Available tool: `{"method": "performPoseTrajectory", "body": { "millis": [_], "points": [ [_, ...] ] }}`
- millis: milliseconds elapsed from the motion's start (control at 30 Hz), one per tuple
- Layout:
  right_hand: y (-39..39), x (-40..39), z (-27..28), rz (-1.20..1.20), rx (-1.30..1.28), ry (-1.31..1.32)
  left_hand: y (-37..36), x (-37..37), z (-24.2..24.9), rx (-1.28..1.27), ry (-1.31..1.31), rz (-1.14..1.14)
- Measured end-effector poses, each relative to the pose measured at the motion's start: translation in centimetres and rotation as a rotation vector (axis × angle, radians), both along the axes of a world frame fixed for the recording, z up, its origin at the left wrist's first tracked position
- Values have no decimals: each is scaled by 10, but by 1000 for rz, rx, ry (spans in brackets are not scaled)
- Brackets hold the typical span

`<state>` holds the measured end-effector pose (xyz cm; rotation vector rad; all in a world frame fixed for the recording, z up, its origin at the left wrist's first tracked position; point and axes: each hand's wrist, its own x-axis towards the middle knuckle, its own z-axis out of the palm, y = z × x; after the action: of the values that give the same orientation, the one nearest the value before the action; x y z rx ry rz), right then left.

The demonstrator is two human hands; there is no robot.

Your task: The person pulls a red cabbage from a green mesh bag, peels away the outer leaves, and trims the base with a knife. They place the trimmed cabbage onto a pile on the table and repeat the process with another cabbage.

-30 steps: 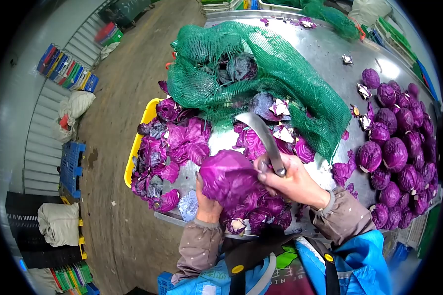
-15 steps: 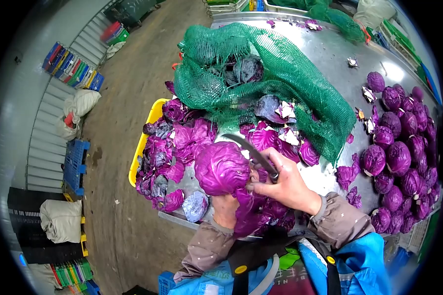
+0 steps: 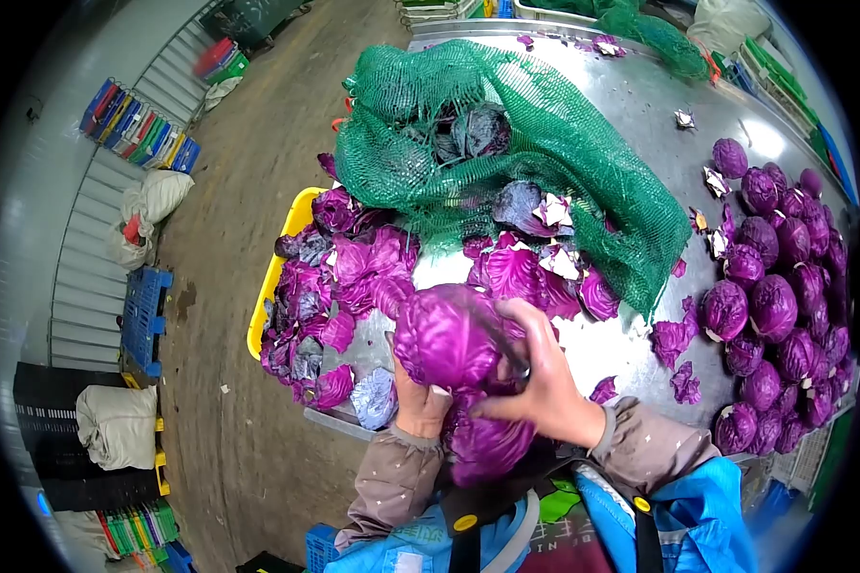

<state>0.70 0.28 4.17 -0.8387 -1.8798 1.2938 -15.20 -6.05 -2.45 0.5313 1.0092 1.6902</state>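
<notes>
A red cabbage (image 3: 447, 334) is held over the table's near edge, with my left hand (image 3: 419, 403) wrapped round its lower left side. Loose outer leaves (image 3: 487, 441) hang below the head. My right hand (image 3: 543, 384), closed round the knife, is at the cabbage's right side; the dark blade (image 3: 502, 336) is blurred against the head. Just beyond lie peeled leaves (image 3: 511, 272) and a dark cabbage with a cut white stem (image 3: 521, 206).
A green mesh sack (image 3: 564, 143) with dark cabbages covers the table's middle. A yellow crate (image 3: 269, 286) of leaves stands left. Several trimmed cabbages (image 3: 772, 307) are piled right on the metal table (image 3: 640, 86). A blue pallet (image 3: 145, 320) leans at the wall.
The cabbage and my left hand have shifted slightly right and nearer to me. My right hand has moved a little down and left, bringing the knife against the head. The hanging leaves spread wider below.
</notes>
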Motion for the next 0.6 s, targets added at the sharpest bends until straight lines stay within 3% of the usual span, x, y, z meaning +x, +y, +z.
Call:
{"method": "performPoseTrajectory", "body": {
  "millis": [67,100,133,200,233,300,333,400,433,467,533,567,600],
  "points": [
    [-11,6,-1,143,397,-116,-2,7,-2,-71,176,42],
    [-17,5,-2,316,551,-180,-5,-4,0,-55,-609,-166],
    [-23,5,-4,490,703,-244,-4,-1,-2,-57,-610,-169],
    [-29,5,-25,551,661,-246,1,5,-4,-9,-157,-198],
    [-28,6,-32,617,621,-248,1,2,-5,-6,-154,-201],
    [-22,14,-28,518,548,-135,-3,-3,-7,-83,-794,-135],
    [-18,16,-24,413,472,-23,-7,-5,-4,-83,-796,-128],
    [-6,17,-17,182,334,77,-10,-4,10,-67,794,-350],
    [-1,17,-9,87,173,54,-9,-4,-1,82,-11,-275],
    [3,17,-1,-11,11,29,-8,-2,2,82,-14,-278],
    [22,16,-23,-34,294,-60,-4,5,16,-31,-641,-241],
    [27,14,-32,-37,173,24,1,12,21,-10,-258,-178],
    [27,15,-34,-36,-182,138,4,21,24,9,123,-111]
  ]
}}
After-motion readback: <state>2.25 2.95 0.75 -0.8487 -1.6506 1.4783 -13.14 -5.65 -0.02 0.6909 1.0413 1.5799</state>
